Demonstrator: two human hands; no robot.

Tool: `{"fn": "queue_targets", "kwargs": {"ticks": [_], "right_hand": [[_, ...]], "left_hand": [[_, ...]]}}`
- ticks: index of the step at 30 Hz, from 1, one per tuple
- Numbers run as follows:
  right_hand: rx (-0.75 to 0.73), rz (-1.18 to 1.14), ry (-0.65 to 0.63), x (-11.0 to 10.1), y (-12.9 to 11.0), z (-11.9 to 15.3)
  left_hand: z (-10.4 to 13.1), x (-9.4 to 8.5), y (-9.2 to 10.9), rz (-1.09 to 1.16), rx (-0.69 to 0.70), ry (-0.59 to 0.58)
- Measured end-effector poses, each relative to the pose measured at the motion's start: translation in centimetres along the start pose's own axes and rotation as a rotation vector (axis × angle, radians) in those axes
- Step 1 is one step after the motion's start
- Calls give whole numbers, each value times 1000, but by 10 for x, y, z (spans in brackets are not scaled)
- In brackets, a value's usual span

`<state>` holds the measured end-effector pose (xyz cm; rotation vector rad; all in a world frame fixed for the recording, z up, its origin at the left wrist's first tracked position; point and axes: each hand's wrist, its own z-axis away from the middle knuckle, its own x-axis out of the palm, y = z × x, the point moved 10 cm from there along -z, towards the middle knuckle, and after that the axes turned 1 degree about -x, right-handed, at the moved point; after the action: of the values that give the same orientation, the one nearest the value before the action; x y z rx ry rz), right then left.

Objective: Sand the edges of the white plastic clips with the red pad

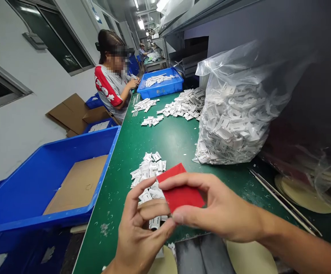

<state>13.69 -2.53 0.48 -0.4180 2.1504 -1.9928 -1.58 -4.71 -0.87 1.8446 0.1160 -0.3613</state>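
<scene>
A flat red piece (184, 192) is gripped between the thumb and fingers of my right hand (219, 205). My left hand (145, 224) is just left of it, its fingers curled and its thumb reaching toward the red piece's lower corner. Whether the left fingers hold anything small cannot be made out. Behind the left hand lies a pile of small white plastic parts (147, 169) on the green tabletop (171, 140). Below my hands is a dark grey block (201, 255) with pale yellow discs (251, 257) beside it.
A clear bag of white parts (234, 121) stands at the right. Thin rods (285, 201) lie near it. Further back are more white parts (186, 102) and a blue tray (161, 89). A large blue bin (51, 148) is at left. A person (111, 80) sits beyond it.
</scene>
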Motion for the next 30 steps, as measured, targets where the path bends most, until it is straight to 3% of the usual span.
{"fn": "queue_targets", "kwargs": {"ticks": [3,4,7,8,11,12,17,20,21,23,25,28,30], "right_hand": [[-37,77,167,-18,-4,1],[-41,60,163,-17,-5,1],[6,-55,-48,3,2,-2],[21,-27,-23,-1,5,-3],[22,140,236,-32,6,-4],[15,141,244,-33,4,-4],[-23,-188,41,-7,-4,-2],[55,-340,-135,14,3,0],[91,-325,-120,13,9,-1],[116,-232,63,-7,17,-4],[82,-200,149,-18,15,-6],[36,-213,-58,0,8,-7],[30,-138,25,-9,10,-8]], "left_hand": [[1,-2,-1,-19,-9,9],[1,-2,0,-15,-7,10],[0,-4,1,10,-11,23],[0,-5,2,6,-6,28],[-1,-8,6,-23,13,51],[-1,-8,6,-24,6,47],[-3,-9,-4,-10,-69,44],[-2,-13,-9,21,-103,82],[-2,-15,-10,16,-110,97],[-2,-18,-10,-30,-106,114],[-2,-18,-5,-94,-72,105],[-2,-17,9,-116,64,122],[2,-18,21,-102,195,159]]}}
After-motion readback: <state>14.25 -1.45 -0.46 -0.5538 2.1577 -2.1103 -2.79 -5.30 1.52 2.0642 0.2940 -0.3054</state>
